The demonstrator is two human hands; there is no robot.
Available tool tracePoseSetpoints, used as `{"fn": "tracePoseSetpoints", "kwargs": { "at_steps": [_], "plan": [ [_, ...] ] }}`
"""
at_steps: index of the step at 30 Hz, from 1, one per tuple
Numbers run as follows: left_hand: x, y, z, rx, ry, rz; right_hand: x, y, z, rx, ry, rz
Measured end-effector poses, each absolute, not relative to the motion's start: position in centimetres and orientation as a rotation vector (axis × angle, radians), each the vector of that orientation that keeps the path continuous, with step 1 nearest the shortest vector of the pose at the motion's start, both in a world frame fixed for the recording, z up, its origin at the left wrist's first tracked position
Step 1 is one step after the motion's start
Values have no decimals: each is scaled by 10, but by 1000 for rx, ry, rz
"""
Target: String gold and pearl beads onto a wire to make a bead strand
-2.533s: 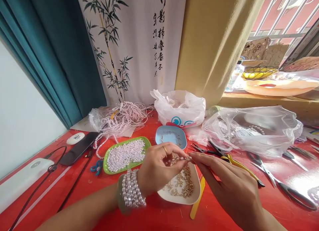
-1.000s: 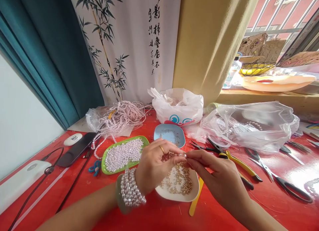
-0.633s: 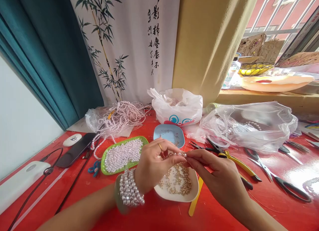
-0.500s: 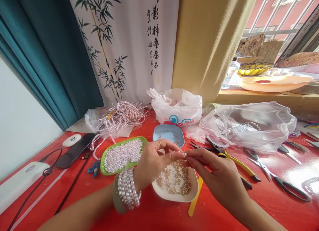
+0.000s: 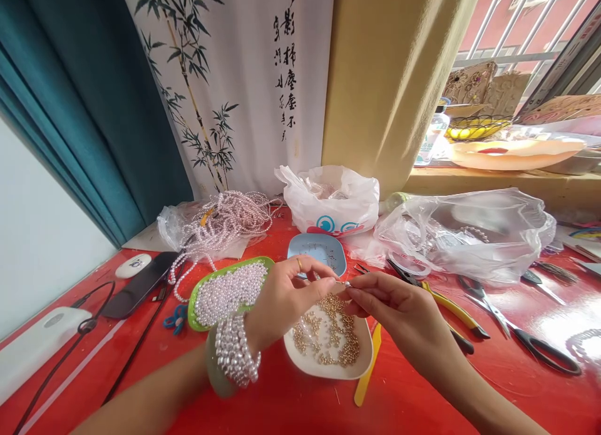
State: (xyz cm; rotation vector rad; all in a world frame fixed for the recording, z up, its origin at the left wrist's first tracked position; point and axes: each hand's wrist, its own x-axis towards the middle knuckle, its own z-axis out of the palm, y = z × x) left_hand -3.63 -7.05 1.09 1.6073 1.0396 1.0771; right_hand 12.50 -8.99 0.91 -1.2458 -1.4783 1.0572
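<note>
My right hand [image 5: 401, 307] pinches a small pearl bead [image 5: 347, 285] between thumb and index finger. From the left, my left hand [image 5: 291, 297] is closed in a pinch on what looks like a thin wire, mostly hidden by the fingertips, right beside the bead. Both hands are raised over a white dish [image 5: 323, 367] of gold beads with some clear ones. Close to my left hand lies a green tray [image 5: 193, 319] filled with pale pearl beads. Behind the hands sits a blue tray [image 5: 305, 242] with fine metal bits. Pearl strands [image 5: 235, 350] circle my left wrist.
Yellow-handled pliers [image 5: 451, 307] and black-handled scissors [image 5: 539, 350] lie on the right. A yellow stick [image 5: 369, 372] touches the white dish's side. Plastic bags [image 5: 328, 213] and bundled pearl strings [image 5: 235, 219] line the back. A phone [image 5: 141, 291] and cables are at left.
The fingertips of my two hands have drawn slightly apart, so a thin line shows between my left fingers and the bead. The view has shifted a little.
</note>
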Motion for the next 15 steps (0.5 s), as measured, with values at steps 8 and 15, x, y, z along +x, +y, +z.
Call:
{"fn": "tracePoseSetpoints", "kwargs": {
  "at_steps": [8, 15],
  "plan": [
    [-37, -71, 9, 1707, 1172, 970, 123, -90, 12, -1204, -1432, 1182],
    [-39, -70, 12, 1779, 1165, 924, 123, -89, 10, -1211, -1446, 1206]
  ]
}}
